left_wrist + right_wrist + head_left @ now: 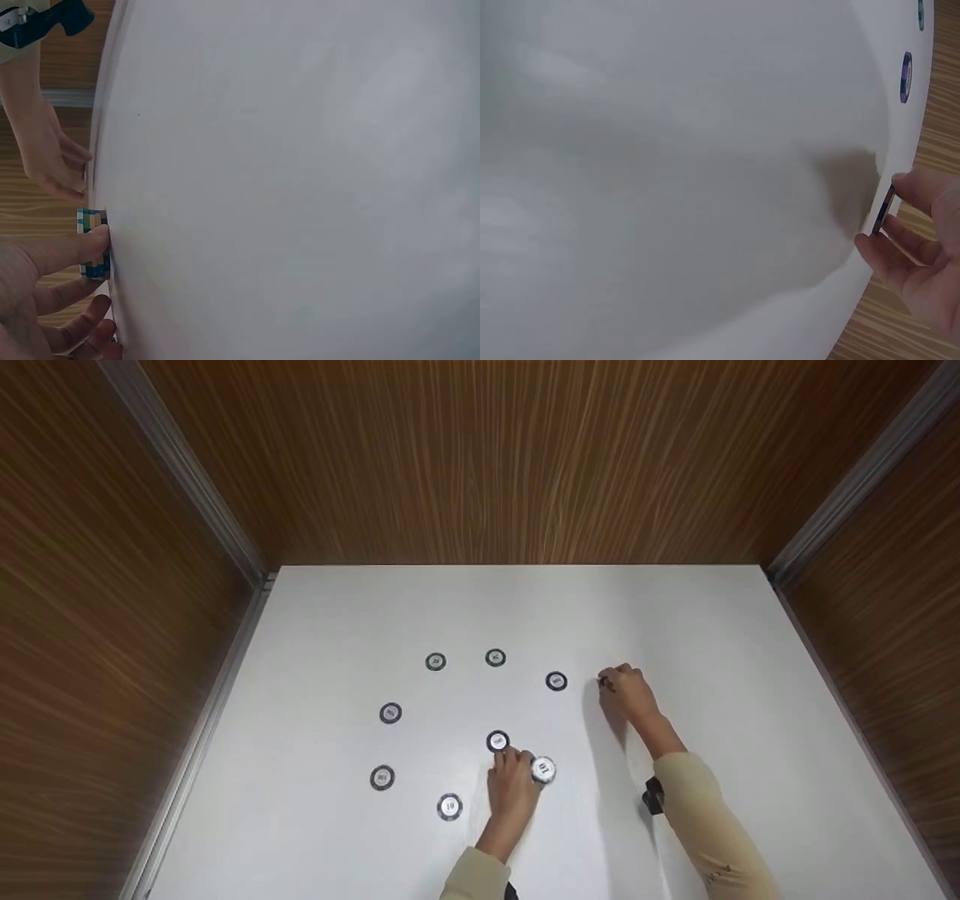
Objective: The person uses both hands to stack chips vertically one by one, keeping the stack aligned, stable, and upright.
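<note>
Right hand (628, 694) pinching thin, dark-edged round chip (883, 210) between thumb and fingers; chip slants edge-on to wrist view, near white tabletop (675, 622), contact unclear. Black-rimmed, pale-centred disc (556, 681) lies flat just left, roughly level with it. Left hand (514, 787) farther off, nearer person's body, thumb and finger gripping multicoloured-edged chip stack (91, 218).

The poker-chip stack (91, 219) is edged in blue, green and pale blocks. Beyond the stack are two green-rimmed, pale-centred chips (495, 658); beneath it, a white tabletop (300, 847).
</note>
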### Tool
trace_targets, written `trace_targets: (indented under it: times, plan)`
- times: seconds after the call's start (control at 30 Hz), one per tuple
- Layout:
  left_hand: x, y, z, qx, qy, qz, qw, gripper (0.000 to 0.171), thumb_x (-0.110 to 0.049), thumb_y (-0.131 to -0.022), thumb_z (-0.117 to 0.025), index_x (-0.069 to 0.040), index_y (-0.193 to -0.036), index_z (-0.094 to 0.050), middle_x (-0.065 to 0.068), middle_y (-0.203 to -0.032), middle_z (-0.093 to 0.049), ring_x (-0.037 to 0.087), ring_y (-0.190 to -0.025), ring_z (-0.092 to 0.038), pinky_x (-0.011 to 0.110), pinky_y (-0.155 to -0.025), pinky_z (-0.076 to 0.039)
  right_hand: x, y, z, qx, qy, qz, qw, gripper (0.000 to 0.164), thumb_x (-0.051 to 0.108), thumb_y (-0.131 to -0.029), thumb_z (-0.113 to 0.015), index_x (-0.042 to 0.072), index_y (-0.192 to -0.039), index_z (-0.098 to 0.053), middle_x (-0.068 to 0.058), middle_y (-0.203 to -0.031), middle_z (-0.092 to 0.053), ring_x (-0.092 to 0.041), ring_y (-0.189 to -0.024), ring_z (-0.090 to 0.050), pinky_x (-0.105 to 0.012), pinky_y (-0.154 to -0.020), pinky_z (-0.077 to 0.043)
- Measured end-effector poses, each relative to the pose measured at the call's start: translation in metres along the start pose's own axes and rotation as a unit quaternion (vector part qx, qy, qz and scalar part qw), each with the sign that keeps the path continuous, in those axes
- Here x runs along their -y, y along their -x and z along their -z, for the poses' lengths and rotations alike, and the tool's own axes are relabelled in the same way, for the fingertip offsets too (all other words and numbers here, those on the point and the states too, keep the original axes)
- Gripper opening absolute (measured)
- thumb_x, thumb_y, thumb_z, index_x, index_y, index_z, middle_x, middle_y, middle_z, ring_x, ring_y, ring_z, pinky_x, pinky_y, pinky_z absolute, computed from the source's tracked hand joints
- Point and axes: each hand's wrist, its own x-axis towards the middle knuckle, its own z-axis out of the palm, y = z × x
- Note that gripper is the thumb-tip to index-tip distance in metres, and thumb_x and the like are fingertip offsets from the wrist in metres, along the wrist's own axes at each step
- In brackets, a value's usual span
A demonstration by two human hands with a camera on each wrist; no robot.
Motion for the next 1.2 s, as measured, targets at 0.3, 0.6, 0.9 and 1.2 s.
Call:
trace_targets:
  times: [0.3, 0.6, 0.9, 1.2]
  plan:
    - [-0.001, 0.001, 0.002, 0.004, -0.012, -0.001, 0.9999, 0.040, -0.029, -0.066, -0.081, -0.008, -0.096, -0.065, 0.008, -0.095, -0.055, 0.023, -0.092, -0.049, 0.032, -0.066, -0.048, 0.006, 0.012, 0.003, 0.013, -0.029, -0.006, 0.999, 0.016, -0.003, -0.084, -0.062, -0.002, -0.100, -0.066, -0.024, -0.098, -0.053, -0.040, -0.087, -0.056, -0.049, -0.075, -0.048]
    - [0.000, 0.001, 0.002, 0.000, -0.011, -0.003, 0.9999, 0.039, -0.029, -0.066, -0.081, -0.008, -0.095, -0.065, 0.007, -0.093, -0.054, 0.022, -0.090, -0.049, 0.032, -0.064, -0.047, 0.019, 0.024, 0.008, 0.019, -0.040, 0.002, 0.999, 0.011, -0.001, -0.082, -0.065, 0.000, -0.092, -0.067, -0.021, -0.098, -0.054, -0.039, -0.087, -0.055, -0.049, -0.074, -0.047]
    - [-0.001, 0.001, 0.001, 0.003, 0.001, 0.006, 1.0000, 0.042, -0.028, -0.064, -0.082, -0.007, -0.097, -0.064, 0.007, -0.095, -0.055, 0.023, -0.093, -0.049, 0.033, -0.067, -0.048, 0.034, 0.037, 0.005, 0.020, -0.029, 0.044, 0.998, 0.010, -0.003, -0.080, -0.066, 0.001, -0.089, -0.068, -0.020, -0.097, -0.054, -0.035, -0.083, -0.056, -0.044, -0.070, -0.050]
    - [-0.001, 0.001, 0.001, -0.005, -0.009, 0.006, 0.9999, 0.040, -0.029, -0.065, -0.082, -0.009, -0.094, -0.065, 0.006, -0.093, -0.055, 0.022, -0.091, -0.049, 0.032, -0.064, -0.047, 0.053, 0.048, 0.002, 0.000, -0.036, 0.075, 0.997, 0.013, -0.005, -0.076, -0.069, 0.004, -0.086, -0.070, -0.014, -0.092, -0.056, -0.027, -0.078, -0.057, -0.038, -0.069, -0.050]
